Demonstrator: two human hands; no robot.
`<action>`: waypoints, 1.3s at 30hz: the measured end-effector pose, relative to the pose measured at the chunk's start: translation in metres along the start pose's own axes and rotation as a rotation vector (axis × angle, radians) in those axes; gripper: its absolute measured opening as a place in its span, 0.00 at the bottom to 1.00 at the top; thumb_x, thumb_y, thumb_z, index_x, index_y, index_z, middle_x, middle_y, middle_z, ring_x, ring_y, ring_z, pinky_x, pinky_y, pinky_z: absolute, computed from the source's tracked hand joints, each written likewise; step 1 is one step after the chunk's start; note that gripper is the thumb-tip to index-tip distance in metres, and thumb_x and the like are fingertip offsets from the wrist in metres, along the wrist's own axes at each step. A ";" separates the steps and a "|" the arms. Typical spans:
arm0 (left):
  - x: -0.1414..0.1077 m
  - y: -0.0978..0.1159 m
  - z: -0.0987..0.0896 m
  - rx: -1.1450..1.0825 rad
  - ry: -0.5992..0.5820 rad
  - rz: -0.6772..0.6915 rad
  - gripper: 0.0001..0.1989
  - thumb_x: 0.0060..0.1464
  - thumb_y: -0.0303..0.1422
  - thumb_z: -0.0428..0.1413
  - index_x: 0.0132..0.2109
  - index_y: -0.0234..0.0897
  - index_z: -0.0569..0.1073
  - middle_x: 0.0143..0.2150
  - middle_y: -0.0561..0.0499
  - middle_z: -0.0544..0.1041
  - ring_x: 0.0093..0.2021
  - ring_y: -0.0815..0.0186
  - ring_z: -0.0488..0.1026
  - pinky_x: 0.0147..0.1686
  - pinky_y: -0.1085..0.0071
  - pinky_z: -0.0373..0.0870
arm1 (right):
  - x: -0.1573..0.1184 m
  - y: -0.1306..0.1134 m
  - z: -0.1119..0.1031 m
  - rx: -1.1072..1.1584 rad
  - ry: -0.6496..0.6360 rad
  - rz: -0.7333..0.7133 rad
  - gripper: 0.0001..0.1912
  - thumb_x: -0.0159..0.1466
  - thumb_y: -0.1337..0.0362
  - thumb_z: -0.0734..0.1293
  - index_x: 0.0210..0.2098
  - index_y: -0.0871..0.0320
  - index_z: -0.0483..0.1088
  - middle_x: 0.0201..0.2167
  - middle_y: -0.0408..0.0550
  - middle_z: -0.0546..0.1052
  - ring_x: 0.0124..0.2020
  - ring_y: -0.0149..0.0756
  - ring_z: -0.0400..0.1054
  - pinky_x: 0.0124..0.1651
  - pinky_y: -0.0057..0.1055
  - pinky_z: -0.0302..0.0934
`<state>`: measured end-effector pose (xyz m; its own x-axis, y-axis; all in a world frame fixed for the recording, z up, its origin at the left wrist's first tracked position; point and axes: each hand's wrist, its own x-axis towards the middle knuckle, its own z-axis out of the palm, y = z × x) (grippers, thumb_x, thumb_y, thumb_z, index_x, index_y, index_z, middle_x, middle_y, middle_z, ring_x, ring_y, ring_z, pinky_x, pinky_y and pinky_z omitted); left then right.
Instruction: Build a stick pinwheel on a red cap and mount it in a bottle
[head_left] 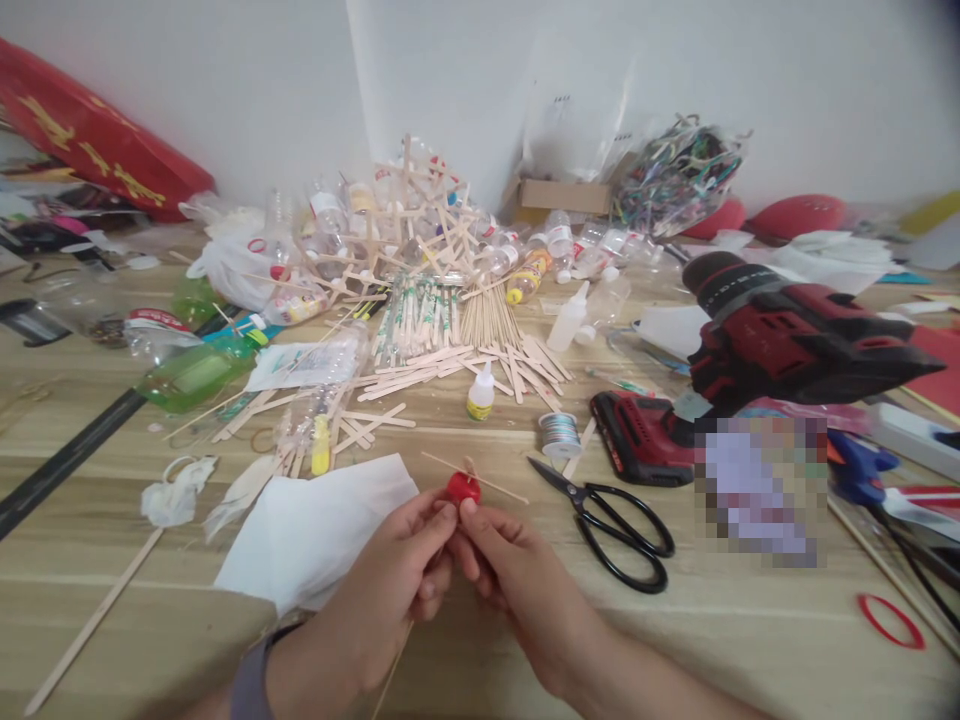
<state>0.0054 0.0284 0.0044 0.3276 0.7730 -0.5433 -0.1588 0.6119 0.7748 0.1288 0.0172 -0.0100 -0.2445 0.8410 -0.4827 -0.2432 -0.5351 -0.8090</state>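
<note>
Both hands meet above the near middle of the table, around a small red bottle cap [465, 487]. My left hand [420, 550] pinches it from the left, thumb on top and fingers curled. From the other side my right hand [499, 550] grips the same cap between thumb and fingers. A thin wooden stick [499, 490] lies crosswise just behind the cap, and a short stub stands up from it. Another thin stick [391, 672] runs down below my hands; whether it joins the cap is hidden. White paper [315, 530] lies to the left, black-handled scissors [615, 530] to the right.
A glue bottle [481, 392] and a wire spool [559, 436] stand ahead. A red cordless drill [795, 340] stands at right. Craft sticks [420, 370], skewers [491, 318] and plastic bottles pile up behind. A green bottle [199, 372] lies left; a red ring [891, 622] lies right.
</note>
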 end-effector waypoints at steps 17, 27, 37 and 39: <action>0.002 -0.001 0.001 0.060 -0.078 -0.005 0.28 0.51 0.45 0.56 0.55 0.34 0.66 0.25 0.55 0.72 0.14 0.78 0.52 0.14 0.77 0.40 | 0.005 -0.006 -0.012 0.034 0.096 -0.078 0.32 0.56 0.36 0.64 0.14 0.57 0.59 0.10 0.36 0.59 0.14 0.23 0.44 0.20 0.28 0.34; 0.011 -0.011 -0.004 0.077 -0.094 -0.003 0.23 0.51 0.38 0.57 0.51 0.30 0.66 0.27 0.51 0.74 0.24 0.72 0.65 0.23 0.75 0.58 | 0.029 -0.024 -0.033 0.013 0.181 -0.133 0.27 0.55 0.41 0.66 0.38 0.60 0.70 0.12 0.31 0.62 0.12 0.22 0.44 0.17 0.24 0.38; 0.020 -0.007 -0.004 0.117 -0.055 0.029 0.21 0.51 0.36 0.57 0.49 0.30 0.66 0.28 0.52 0.73 0.24 0.70 0.65 0.24 0.73 0.57 | -0.006 -0.023 -0.051 -0.402 0.163 -0.206 0.23 0.58 0.47 0.65 0.36 0.62 0.72 0.17 0.39 0.68 0.12 0.25 0.54 0.16 0.25 0.47; 0.022 -0.007 -0.004 0.110 -0.048 0.041 0.21 0.51 0.36 0.57 0.49 0.30 0.65 0.27 0.52 0.73 0.24 0.70 0.65 0.23 0.73 0.57 | -0.010 -0.029 -0.064 -0.542 0.245 -0.315 0.21 0.60 0.48 0.64 0.36 0.61 0.73 0.17 0.39 0.66 0.14 0.28 0.55 0.18 0.26 0.49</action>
<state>0.0098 0.0419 -0.0143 0.3672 0.7865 -0.4966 -0.0704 0.5559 0.8282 0.1977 0.0297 -0.0035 -0.0034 0.9785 -0.2060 0.2535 -0.1984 -0.9468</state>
